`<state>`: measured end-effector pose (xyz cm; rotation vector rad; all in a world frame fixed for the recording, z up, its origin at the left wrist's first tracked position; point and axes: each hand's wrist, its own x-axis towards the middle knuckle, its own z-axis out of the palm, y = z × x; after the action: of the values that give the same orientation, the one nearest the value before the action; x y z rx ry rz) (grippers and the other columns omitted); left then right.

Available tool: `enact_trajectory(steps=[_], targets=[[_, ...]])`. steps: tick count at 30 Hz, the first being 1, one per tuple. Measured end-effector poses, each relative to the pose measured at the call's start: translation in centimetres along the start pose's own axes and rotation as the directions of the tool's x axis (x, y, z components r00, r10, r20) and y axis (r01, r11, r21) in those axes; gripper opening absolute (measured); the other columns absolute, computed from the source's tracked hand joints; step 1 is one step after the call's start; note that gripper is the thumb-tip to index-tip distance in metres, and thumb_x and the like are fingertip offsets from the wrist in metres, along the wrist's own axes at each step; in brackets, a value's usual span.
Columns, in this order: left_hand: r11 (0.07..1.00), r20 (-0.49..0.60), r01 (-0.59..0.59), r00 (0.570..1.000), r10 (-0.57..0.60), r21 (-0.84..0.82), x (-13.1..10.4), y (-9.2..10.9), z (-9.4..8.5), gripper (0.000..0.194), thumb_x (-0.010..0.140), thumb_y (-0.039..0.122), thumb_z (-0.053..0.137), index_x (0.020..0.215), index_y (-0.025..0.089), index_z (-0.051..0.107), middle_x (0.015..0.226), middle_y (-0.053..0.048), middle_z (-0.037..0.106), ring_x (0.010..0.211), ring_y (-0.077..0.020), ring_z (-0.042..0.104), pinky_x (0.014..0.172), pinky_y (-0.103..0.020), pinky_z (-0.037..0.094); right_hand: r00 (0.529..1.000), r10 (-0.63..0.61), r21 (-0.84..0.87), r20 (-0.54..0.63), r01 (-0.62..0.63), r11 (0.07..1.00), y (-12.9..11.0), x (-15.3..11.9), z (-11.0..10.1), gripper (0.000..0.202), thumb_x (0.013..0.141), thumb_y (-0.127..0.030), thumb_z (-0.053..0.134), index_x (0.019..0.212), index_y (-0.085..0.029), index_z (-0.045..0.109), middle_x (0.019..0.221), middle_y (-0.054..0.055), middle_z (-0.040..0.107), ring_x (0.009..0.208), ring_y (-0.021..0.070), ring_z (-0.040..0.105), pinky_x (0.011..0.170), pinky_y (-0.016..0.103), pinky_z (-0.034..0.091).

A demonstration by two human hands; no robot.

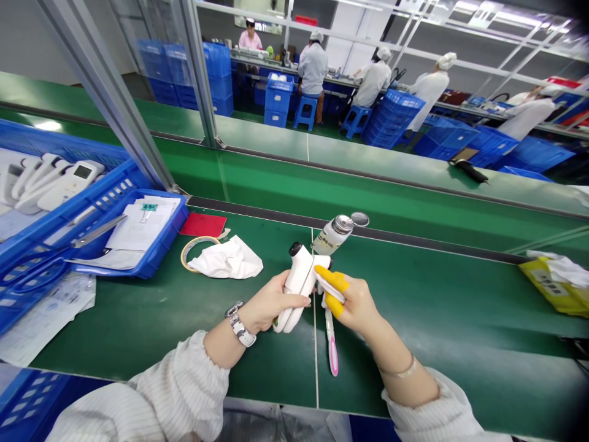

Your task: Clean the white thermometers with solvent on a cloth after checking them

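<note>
My left hand [272, 302] is wrapped round white handheld devices [301, 276] with dark round ends, held above the green table. Two of them seem to lie side by side in it. My right hand [352, 301], with yellow covers on its fingers, pinches a white cloth [329, 287] against the devices' right side. Below that hand a pink and white brush-like tool [332, 350] lies on the table, its upper end partly hidden. Just behind the devices stands a white bottle [332, 234] with a metal top and its lid flipped open.
On the left are a white cloth [232, 258], a tape roll [184, 252], a red card [203, 224], a blue tray [159, 255] with papers and scissors [37, 273], and a crate [59, 236] of white devices. A yellow packet [550, 285] lies far right. People work beyond the green partition.
</note>
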<state>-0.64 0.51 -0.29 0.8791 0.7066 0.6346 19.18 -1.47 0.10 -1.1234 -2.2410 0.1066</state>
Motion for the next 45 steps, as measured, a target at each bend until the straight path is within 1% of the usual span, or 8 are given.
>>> enact_trajectory(steps=[6, 10, 15, 20, 30, 35, 40, 45], targets=[[1.0, -0.033, -0.001, 0.999, 0.001, 0.019, 0.14, -0.05, -0.09, 0.044, 0.063, 0.015, 0.072, 0.103, 0.016, 0.053, 0.09, -0.002, 0.06, 0.079, -0.0122, 0.055, 0.075, -0.027, 0.043, 0.993, -0.114, 0.08, 0.039, 0.111, 0.991, -0.26, -0.08, 0.06, 0.042, 0.076, -0.014, 0.044, 0.115, -0.023, 0.056, 0.065, 0.0, 0.059, 0.052, 0.0136, 0.05, 0.049, 0.025, 0.039], [1.0, -0.013, 0.007, 1.0, -0.006, 0.028, 0.05, 0.05, -0.03, 0.043, 0.064, 0.016, 0.071, 0.103, 0.017, 0.053, 0.094, -0.003, 0.059, 0.079, -0.0129, 0.055, 0.075, -0.028, 0.044, 1.0, -0.005, 0.098, -0.002, 0.005, 0.995, -0.3, 0.04, 0.01, 0.042, 0.077, -0.013, 0.046, 0.117, -0.023, 0.055, 0.072, 0.001, 0.063, 0.058, 0.0138, 0.056, 0.054, 0.025, 0.044], [0.999, -0.026, 0.002, 1.0, -0.001, 0.037, 0.04, 0.01, 0.01, 0.045, 0.063, 0.015, 0.072, 0.103, 0.015, 0.053, 0.088, -0.002, 0.059, 0.077, -0.0122, 0.054, 0.073, -0.026, 0.043, 0.994, -0.111, 0.174, 0.015, 0.107, 0.979, -0.5, 0.27, -0.15, 0.041, 0.077, -0.014, 0.045, 0.114, -0.024, 0.057, 0.065, -0.001, 0.061, 0.054, 0.0126, 0.053, 0.05, 0.024, 0.041], [0.998, -0.038, 0.001, 0.999, 0.002, 0.063, 0.08, -0.04, -0.08, 0.042, 0.063, 0.017, 0.071, 0.101, 0.016, 0.053, 0.09, -0.002, 0.059, 0.079, -0.0136, 0.054, 0.073, -0.027, 0.043, 0.999, -0.012, 0.157, -0.032, 0.017, 0.987, -0.84, 0.55, -0.19, 0.037, 0.078, -0.013, 0.045, 0.112, -0.022, 0.057, 0.066, -0.001, 0.06, 0.053, 0.011, 0.053, 0.051, 0.022, 0.041], [0.996, -0.04, -0.006, 0.999, 0.01, 0.09, 0.14, -0.11, -0.04, 0.041, 0.063, 0.018, 0.072, 0.1, 0.017, 0.055, 0.089, -0.002, 0.059, 0.08, -0.0145, 0.053, 0.072, -0.027, 0.042, 1.0, 0.011, 0.157, 0.004, -0.012, 0.988, -0.64, 0.31, -0.26, 0.032, 0.078, -0.015, 0.045, 0.107, -0.021, 0.059, 0.067, 0.0, 0.061, 0.054, 0.0122, 0.053, 0.051, 0.023, 0.041], [0.994, -0.048, -0.008, 0.999, 0.013, 0.107, 0.13, -0.18, -0.07, 0.043, 0.063, 0.017, 0.072, 0.102, 0.016, 0.054, 0.088, -0.001, 0.058, 0.08, -0.0135, 0.053, 0.071, -0.025, 0.042, 0.998, -0.061, 0.213, 0.031, 0.053, 0.976, -0.72, 0.46, -0.22, 0.03, 0.078, -0.015, 0.045, 0.103, -0.021, 0.061, 0.064, -0.001, 0.06, 0.052, 0.0116, 0.051, 0.05, 0.023, 0.039], [0.994, -0.038, -0.001, 0.999, 0.005, 0.108, 0.12, -0.2, -0.09, 0.043, 0.064, 0.019, 0.072, 0.102, 0.016, 0.054, 0.092, -0.003, 0.058, 0.079, -0.0139, 0.053, 0.07, -0.026, 0.042, 1.0, 0.004, 0.192, -0.022, 0.0, 0.981, -0.52, 0.47, -0.28, 0.026, 0.079, -0.014, 0.045, 0.099, -0.021, 0.061, 0.07, 0.001, 0.063, 0.059, 0.012, 0.056, 0.054, 0.023, 0.043], [0.995, -0.045, -0.015, 0.999, 0.019, 0.095, 0.13, -0.17, -0.09, 0.043, 0.062, 0.017, 0.072, 0.102, 0.016, 0.055, 0.09, -0.002, 0.059, 0.081, -0.0146, 0.053, 0.073, -0.026, 0.042, 0.995, -0.099, 0.24, 0.029, 0.089, 0.967, -0.54, 0.34, -0.13, 0.028, 0.077, -0.015, 0.047, 0.101, -0.021, 0.061, 0.065, 0.0, 0.062, 0.054, 0.0122, 0.053, 0.052, 0.023, 0.041]])
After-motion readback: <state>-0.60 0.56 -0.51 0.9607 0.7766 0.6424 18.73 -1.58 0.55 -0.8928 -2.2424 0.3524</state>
